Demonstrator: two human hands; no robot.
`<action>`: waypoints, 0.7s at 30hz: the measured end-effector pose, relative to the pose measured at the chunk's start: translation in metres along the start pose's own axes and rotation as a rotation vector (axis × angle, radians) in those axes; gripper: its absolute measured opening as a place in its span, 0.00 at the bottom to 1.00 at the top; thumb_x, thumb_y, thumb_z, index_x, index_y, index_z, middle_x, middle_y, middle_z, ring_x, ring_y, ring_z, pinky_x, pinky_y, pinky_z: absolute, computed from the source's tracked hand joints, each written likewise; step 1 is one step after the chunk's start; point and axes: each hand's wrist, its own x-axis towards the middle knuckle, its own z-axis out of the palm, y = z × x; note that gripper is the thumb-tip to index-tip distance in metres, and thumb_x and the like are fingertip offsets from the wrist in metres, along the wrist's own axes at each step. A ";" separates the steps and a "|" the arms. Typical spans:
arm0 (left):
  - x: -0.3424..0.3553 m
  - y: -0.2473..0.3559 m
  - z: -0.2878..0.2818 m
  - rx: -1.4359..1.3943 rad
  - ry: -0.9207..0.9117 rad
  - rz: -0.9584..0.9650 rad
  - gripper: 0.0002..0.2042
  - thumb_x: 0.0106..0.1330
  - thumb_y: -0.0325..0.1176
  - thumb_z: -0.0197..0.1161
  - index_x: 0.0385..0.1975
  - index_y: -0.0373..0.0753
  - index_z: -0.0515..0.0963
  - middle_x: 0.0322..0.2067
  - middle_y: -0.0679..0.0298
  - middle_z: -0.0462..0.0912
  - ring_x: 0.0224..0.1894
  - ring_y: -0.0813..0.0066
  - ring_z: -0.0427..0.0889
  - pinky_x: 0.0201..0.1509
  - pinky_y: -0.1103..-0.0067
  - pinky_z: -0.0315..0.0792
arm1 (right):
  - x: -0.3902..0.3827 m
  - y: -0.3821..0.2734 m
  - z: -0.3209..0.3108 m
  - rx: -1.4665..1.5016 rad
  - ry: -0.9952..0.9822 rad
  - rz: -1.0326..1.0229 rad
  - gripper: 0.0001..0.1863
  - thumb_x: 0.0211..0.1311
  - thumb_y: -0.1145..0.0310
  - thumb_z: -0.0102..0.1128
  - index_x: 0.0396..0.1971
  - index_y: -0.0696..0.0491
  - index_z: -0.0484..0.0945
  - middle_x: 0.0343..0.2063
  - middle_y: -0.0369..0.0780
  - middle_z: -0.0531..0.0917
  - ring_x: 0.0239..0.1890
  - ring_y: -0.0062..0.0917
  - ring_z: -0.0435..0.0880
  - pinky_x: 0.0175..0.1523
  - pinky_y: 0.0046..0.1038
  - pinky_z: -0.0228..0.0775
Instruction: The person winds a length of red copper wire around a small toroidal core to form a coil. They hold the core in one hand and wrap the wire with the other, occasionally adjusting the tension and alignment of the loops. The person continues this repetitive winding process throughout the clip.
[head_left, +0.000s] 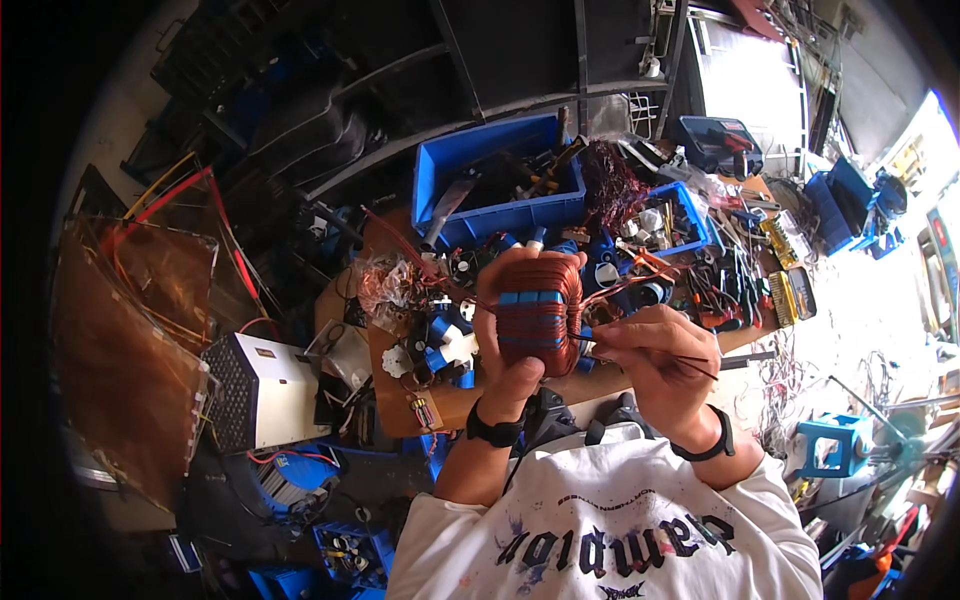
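Observation:
My left hand (512, 383) grips a thick coil (531, 320) of copper-coloured wire with blue showing between its turns, held up over the workbench near the middle of the view. Its thumb lies along the coil's lower left and fingers wrap behind it. Wire leads (632, 280) run out from the coil's sides. My right hand (665, 355) is beside the coil's right side, pinching a thin dark rod (698, 369) that runs toward the coil's inner opening. Where the rod's far end sits is too small to tell.
The wooden bench (400, 408) carries blue bins (500, 216), pliers and other tools (715, 290), tangled wire and blue-and-white parts. A metal equipment case (275, 390) and brown panels (135, 360) stand left. A light-blue stand (830, 440) is at lower right.

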 end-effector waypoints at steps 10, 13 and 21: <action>0.002 -0.005 -0.005 0.195 0.036 0.030 0.42 0.46 0.40 0.76 0.59 0.32 0.61 0.51 0.52 0.75 0.51 0.68 0.78 0.55 0.75 0.73 | 0.008 0.010 0.005 0.152 -0.014 0.145 0.11 0.49 0.89 0.63 0.32 0.62 0.82 0.29 0.42 0.85 0.29 0.21 0.83 0.35 0.19 0.76; 0.004 0.000 0.001 0.420 0.051 0.041 0.38 0.44 0.38 0.76 0.57 0.33 0.64 0.45 0.55 0.79 0.46 0.70 0.80 0.52 0.75 0.75 | 0.008 0.015 0.001 0.263 0.027 0.309 0.06 0.56 0.86 0.59 0.34 0.65 0.80 0.30 0.42 0.85 0.29 0.22 0.84 0.36 0.19 0.77; 0.011 0.008 0.012 0.897 0.096 0.091 0.35 0.45 0.35 0.77 0.54 0.34 0.66 0.40 0.57 0.82 0.42 0.72 0.83 0.45 0.77 0.77 | 0.002 0.048 -0.003 0.688 0.168 0.611 0.06 0.65 0.77 0.57 0.40 0.60 0.76 0.36 0.40 0.83 0.36 0.22 0.84 0.43 0.23 0.79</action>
